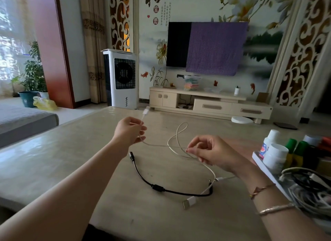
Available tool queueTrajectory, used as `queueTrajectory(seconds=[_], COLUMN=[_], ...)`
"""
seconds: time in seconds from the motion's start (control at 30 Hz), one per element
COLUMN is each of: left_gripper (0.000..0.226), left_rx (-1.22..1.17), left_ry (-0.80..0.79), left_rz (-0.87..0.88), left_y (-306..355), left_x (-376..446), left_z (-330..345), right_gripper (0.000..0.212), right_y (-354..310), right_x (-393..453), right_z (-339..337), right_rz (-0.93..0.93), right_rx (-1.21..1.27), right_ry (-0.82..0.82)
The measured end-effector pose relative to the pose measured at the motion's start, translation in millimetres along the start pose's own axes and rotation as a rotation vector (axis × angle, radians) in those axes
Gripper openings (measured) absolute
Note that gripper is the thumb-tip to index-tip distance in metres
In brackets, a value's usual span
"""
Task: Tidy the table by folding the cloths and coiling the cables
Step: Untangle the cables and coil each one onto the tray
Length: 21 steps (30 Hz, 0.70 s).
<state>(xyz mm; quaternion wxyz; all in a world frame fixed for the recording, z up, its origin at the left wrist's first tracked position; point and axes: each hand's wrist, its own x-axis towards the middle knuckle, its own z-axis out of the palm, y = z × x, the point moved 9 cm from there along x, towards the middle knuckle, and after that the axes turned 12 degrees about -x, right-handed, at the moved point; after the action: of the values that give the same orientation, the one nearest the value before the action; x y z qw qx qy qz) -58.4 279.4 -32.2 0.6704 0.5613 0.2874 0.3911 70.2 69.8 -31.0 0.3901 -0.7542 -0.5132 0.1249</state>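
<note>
The white cable (180, 133) hangs above the counter (53, 151), strung between both hands. The left hand (129, 131) pinches it near one plug, which sticks up past the fingers; the right hand (213, 153) pinches a loop of it. Below the hands a black cable (157, 187) lies on the counter, crossed by the white cable's far end.

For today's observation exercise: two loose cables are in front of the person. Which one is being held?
The white cable: the left hand and right hand both pinch it. The black cable lies untouched on the table.
</note>
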Motion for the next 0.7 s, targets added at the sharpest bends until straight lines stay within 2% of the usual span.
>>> queueTrajectory(seconds=[0.1, 0.17, 0.27, 0.37, 0.47, 0.57, 0.7], left_gripper=[0.006, 0.012, 0.014, 0.015, 0.017, 0.018, 0.01], left_rx=[-0.011, 0.05, 0.216, 0.31, 0.39, 0.469, 0.5], left_ry=[-0.194, -0.316, -0.445, -0.499, -0.531, -0.523, -0.457], left_rz=[-0.112, -0.134, -0.157, -0.214, -0.228, -0.183, -0.083], left_y=[-12, -18, -28, -39, -45, -44, -34], left_x=[-20, -34, -53, -69, -77, -74, -59], left_z=[36, 57, 77, 87, 93, 96, 89], right_gripper=[0.006, 0.008, 0.028, 0.054, 0.065, 0.063, 0.036], right_y=[-5, -11, -16, -16, -17, -18, -12], right_x=[1, 1, -1, -4, -5, -5, -5], right_z=[11, 21, 21, 8, 1, 3, 1], right_rz=[-0.042, -0.074, -0.091, -0.041, -0.011, -0.026, -0.071], right_rx=[-0.129, -0.221, -0.321, -0.595, -0.765, -0.735, -0.478], right_ry=[-0.021, -0.052, 0.019, 0.148, 0.215, 0.202, 0.148])
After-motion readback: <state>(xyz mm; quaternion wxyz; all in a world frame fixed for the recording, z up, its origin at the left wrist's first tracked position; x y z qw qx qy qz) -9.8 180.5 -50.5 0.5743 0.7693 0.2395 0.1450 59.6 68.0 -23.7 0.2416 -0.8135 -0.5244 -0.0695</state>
